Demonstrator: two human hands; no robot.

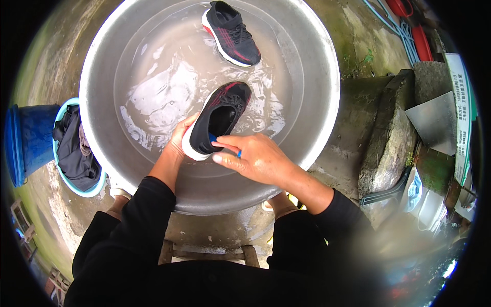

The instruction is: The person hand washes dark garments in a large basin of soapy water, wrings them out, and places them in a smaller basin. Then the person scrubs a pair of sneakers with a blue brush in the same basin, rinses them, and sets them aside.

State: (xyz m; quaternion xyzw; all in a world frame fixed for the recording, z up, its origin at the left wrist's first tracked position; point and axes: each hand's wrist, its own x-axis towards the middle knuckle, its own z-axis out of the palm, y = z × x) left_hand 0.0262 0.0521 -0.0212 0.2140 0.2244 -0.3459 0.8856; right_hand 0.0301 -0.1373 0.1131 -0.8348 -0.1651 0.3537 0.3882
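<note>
A black sneaker (pixel 220 111) with red streaks and a white sole is held over the near half of a large metal basin (pixel 98 96). My left hand (pixel 183 132) grips its sole and heel from the left. My right hand (pixel 249 155) is at the shoe's heel opening, closed on a small blue object (pixel 213 138), perhaps a brush handle; most of it is hidden by the fingers and the shoe. A matching sneaker (pixel 232 36) rests in the cloudy water (pixel 165 88) at the far side of the basin, its toe towards the lower right.
Left of the basin stand a light-blue tub (pixel 101 184) with dark clothes (pixel 76 153) and a blue bucket (pixel 36 138). A stone block (pixel 387 134) and a metal sheet (pixel 433 121) are at the right. A coiled hose (pixel 408 42) lies at the upper right. Below is a wooden stool (pixel 207 255).
</note>
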